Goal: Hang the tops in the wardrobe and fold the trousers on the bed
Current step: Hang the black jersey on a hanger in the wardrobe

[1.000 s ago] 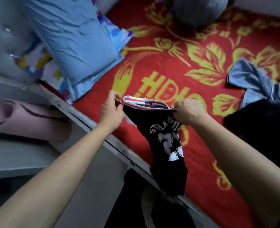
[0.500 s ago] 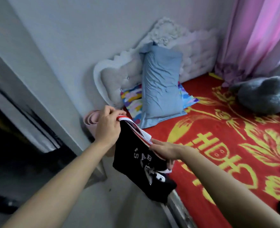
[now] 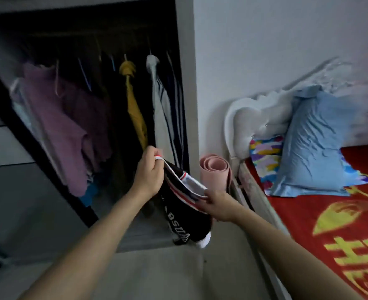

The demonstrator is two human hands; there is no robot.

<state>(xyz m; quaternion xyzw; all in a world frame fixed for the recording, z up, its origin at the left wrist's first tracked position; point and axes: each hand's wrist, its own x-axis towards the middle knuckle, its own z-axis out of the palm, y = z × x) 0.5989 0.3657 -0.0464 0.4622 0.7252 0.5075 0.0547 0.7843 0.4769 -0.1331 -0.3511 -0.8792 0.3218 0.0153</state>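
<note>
Hands grip a black basketball jersey (image 3: 187,217) in the middle of the frame, just in front of the open wardrobe (image 3: 184,87). The left hand (image 3: 149,173) pinches the red and white trim at one shoulder with curled fingers. The right hand (image 3: 216,205) pinches the trim lower down, on the other side of the neck hole. The jersey hangs down between them toward the floor (image 3: 168,273), and it has white letters on it.

Inside the wardrobe, at the upper left of the frame, some tops already hang: a purple top (image 3: 59,126), a yellow top (image 3: 135,109) and a striped top (image 3: 168,118). So I think part of the hanging job is done. The jersey is not on a hanger yet, and I see no hanger in either hand. It needs one, and then a place beside the others.

The bed (image 3: 330,224) with its red cover is at the right of the frame, with a blue pillow (image 3: 315,144) at its head. A pink rolled mat (image 3: 215,169) stands between bed and wardrobe. No trousers show here, so I cannot tell if any are folded.
</note>
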